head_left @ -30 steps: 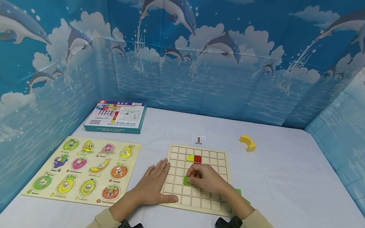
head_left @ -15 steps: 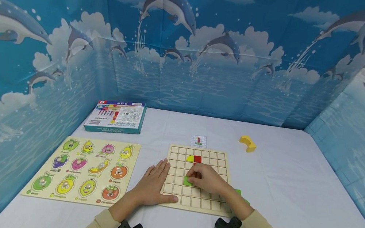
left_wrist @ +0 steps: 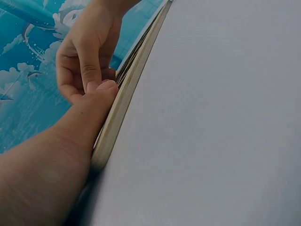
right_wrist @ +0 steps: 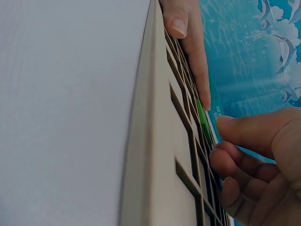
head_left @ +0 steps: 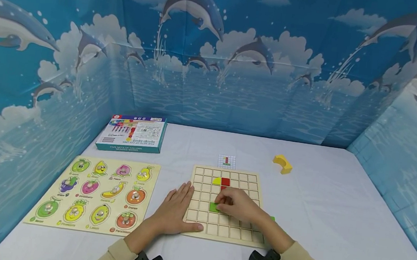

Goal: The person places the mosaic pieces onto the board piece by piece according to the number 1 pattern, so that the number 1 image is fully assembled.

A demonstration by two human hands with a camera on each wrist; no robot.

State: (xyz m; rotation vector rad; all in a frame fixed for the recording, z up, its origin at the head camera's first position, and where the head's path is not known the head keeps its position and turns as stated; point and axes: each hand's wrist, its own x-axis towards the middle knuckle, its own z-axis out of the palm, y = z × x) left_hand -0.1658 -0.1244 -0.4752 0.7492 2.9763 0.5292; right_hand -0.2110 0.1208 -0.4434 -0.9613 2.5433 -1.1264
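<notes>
While our left hand [head_left: 175, 207] lies flat on the left edge of the wooden grid board [head_left: 237, 235], with straight fingers and the thumb along the near rim, our right hand [head_left: 237, 204] works over the middle cells. There its curled fingertips pinch a green piece [head_left: 214, 207], which sits low on the board, about two rows below the red piece [head_left: 225, 182] and the yellow piece [head_left: 217, 181] that already lie in their cells.

To do this step well, we judge that the green piece must be kept level and square to the cell walls, and pushed down gently, because a tilted piece may jam on a ridge. The left hand should keep the board from sliding on the white table [head_left: 335, 226]. The small pattern card [head_left: 227, 161] just behind the board can be checked for the correct cell.

The right grip is narrow, closed on the piece; in the right wrist view we see only the bent fingers [right_wrist: 235, 162] near the green edge [right_wrist: 202, 117]. Another green piece [head_left: 271, 218] peeks out behind the right wrist.
</notes>
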